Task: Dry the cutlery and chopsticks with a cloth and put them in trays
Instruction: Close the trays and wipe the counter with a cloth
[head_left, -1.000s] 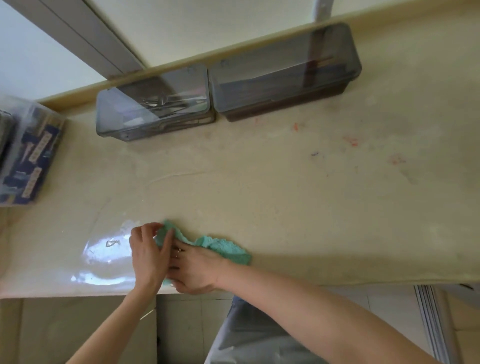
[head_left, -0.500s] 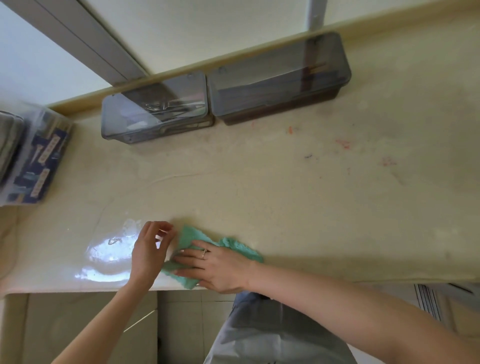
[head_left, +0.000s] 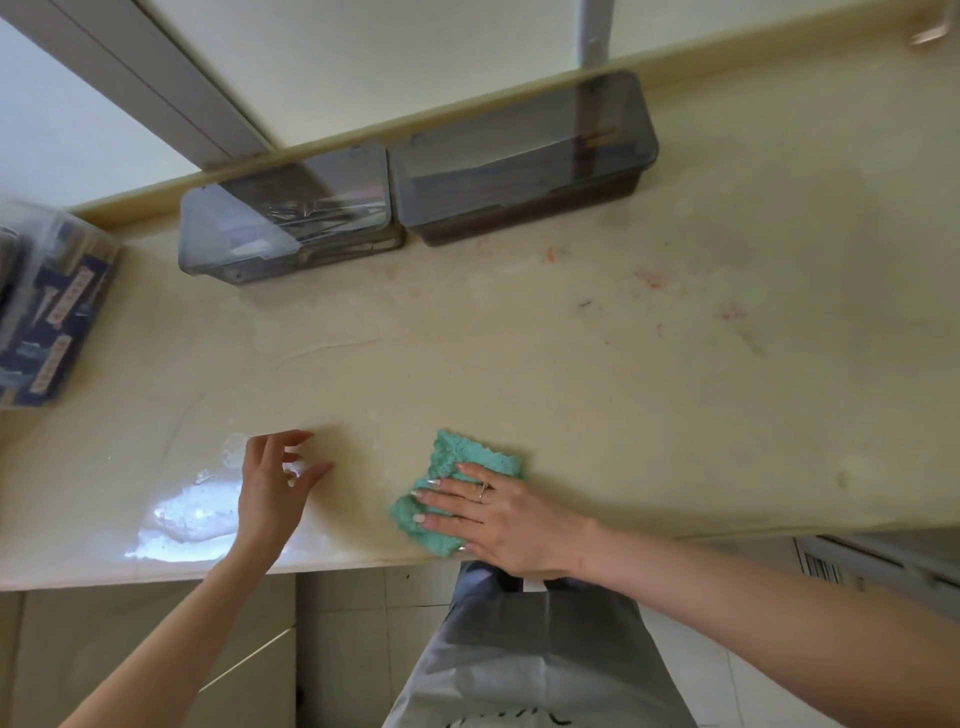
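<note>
Head view: the right hand (head_left: 498, 519) presses flat, fingers straight, on the green cloth (head_left: 457, 478) near the counter's (head_left: 571, 374) front edge. Well apart, the left hand (head_left: 272, 483) hovers loosely spread, holding nothing. Two lidded trays (head_left: 291, 223) sit against the back ledge.

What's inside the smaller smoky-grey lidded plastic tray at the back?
Through the closed tinted lid of the smaller smoky-grey plastic tray, shiny metal cutlery shows. Glare and tint hide the rest; pieces cannot be counted.
</note>
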